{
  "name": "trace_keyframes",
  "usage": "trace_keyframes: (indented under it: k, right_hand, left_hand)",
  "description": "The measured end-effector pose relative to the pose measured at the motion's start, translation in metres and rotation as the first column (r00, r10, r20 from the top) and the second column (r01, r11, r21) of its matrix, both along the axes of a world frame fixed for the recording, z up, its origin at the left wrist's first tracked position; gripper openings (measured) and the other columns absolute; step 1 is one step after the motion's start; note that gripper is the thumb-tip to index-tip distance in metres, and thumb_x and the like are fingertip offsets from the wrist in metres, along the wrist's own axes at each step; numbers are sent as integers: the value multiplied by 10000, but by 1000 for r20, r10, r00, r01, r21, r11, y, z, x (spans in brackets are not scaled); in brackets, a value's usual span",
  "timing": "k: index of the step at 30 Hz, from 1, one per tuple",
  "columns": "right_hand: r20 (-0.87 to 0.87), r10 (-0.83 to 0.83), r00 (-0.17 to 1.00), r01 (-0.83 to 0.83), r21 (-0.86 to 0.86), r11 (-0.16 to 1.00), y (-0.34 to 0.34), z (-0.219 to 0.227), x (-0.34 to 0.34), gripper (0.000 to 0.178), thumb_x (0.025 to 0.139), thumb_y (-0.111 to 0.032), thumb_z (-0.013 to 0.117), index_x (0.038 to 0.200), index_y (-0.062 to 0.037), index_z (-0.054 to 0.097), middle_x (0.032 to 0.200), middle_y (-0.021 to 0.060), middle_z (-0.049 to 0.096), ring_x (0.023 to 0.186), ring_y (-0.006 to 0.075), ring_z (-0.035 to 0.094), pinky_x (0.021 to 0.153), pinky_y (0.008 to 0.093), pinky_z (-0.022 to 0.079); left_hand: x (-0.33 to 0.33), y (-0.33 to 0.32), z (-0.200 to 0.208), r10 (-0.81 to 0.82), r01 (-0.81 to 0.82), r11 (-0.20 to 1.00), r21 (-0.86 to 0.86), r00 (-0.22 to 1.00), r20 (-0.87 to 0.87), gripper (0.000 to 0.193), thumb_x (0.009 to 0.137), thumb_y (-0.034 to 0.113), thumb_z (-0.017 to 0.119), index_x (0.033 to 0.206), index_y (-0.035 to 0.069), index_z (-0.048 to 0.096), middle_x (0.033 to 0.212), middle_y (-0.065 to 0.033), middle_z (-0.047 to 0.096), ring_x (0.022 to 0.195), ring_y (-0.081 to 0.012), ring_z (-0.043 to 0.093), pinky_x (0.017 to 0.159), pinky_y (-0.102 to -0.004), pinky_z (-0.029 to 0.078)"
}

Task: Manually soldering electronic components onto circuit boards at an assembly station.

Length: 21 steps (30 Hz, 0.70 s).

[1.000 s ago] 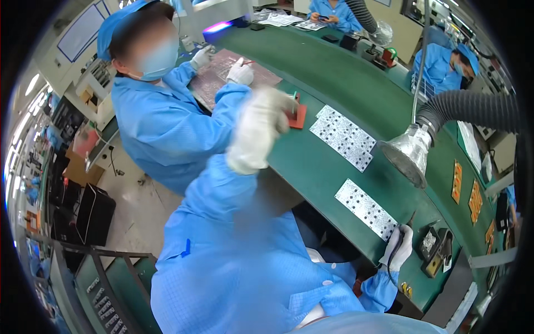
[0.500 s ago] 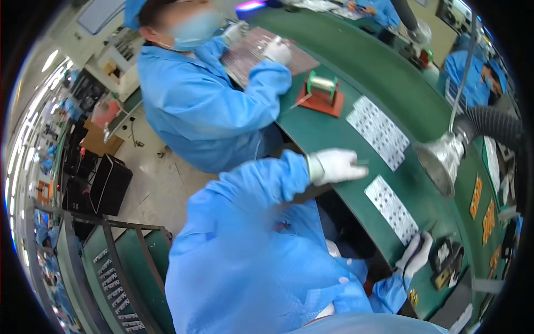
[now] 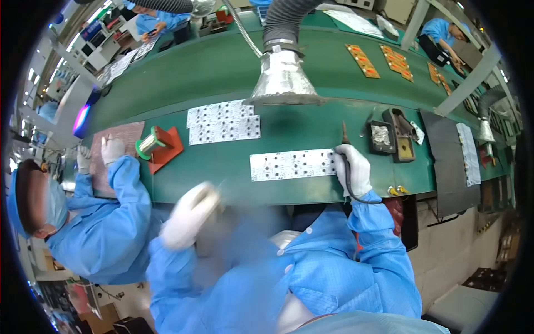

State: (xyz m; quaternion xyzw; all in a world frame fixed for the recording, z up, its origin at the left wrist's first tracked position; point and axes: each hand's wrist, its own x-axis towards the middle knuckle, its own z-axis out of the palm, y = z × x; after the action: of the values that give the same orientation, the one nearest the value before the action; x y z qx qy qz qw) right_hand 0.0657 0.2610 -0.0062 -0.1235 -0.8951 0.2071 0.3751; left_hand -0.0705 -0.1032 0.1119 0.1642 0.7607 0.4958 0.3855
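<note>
My right hand (image 3: pixel 354 170), in a white glove, is closed around a soldering iron (image 3: pixel 345 135), its tip pointing toward the far side of the bench and its black cord trailing back over my wrist. That hand rests at the right end of a white circuit board panel (image 3: pixel 292 165) dotted with small dark parts. My left hand (image 3: pixel 191 216), also gloved, is raised at the bench's near edge, left of the panel. Its fingers are pinched together, with a thin strand that looks like solder wire at the tips; motion blurs it. A solder spool (image 3: pixel 148 144) sits on a red stand (image 3: pixel 168 150).
More white panels (image 3: pixel 223 122) lie behind. A metal fume hood (image 3: pixel 283 78) hangs above the bench. Dark boxes (image 3: pixel 381 137) with small parts and a sponge stand at the right. A co-worker (image 3: pixel 100 222) works at the left; orange boards (image 3: pixel 362 61) lie on the green belt.
The view has swung to the right and straightened over the bench. My left hand has drawn back toward me from above the bench. The soldering iron stays in my right hand beside the panel.
</note>
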Motion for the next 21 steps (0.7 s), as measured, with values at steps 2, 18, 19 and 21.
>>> trace_keyframes:
  k: [2,18,19,21]
  right_hand:
    - [3,42,999,-42,-55,998,-6,6,6,140,814,-9,671,945,-44,635,818,151,658,741,320,673,668,374,541]
    - [6,95,995,-74,-583,809,-9,-11,-6,176,891,41,605,1047,-31,643,849,62,643,727,135,641,627,270,537]
    - [20,77,997,-57,-485,873,-17,-2,-2,171,896,44,591,1042,-31,637,860,71,649,719,138,639,619,263,531]
    - [28,21,999,-12,-294,956,-7,-5,4,108,896,-43,642,1004,-45,632,828,106,674,716,180,663,656,309,532]
  left_hand:
    - [-11,8,-90,-363,107,924,-367,548,-754,197,899,247,653,916,57,605,796,-126,604,712,-310,575,670,-416,490]
    - [23,-58,81,182,269,771,578,776,-604,260,933,202,594,1108,17,545,897,-116,586,697,-250,584,650,-358,495]
    - [24,-48,72,55,235,907,349,756,-652,230,924,215,596,1036,18,558,851,-123,581,699,-266,583,650,-371,491]
    - [-5,-10,46,-180,290,950,116,813,-554,314,941,339,579,971,27,579,763,-136,563,695,-268,582,662,-390,488]
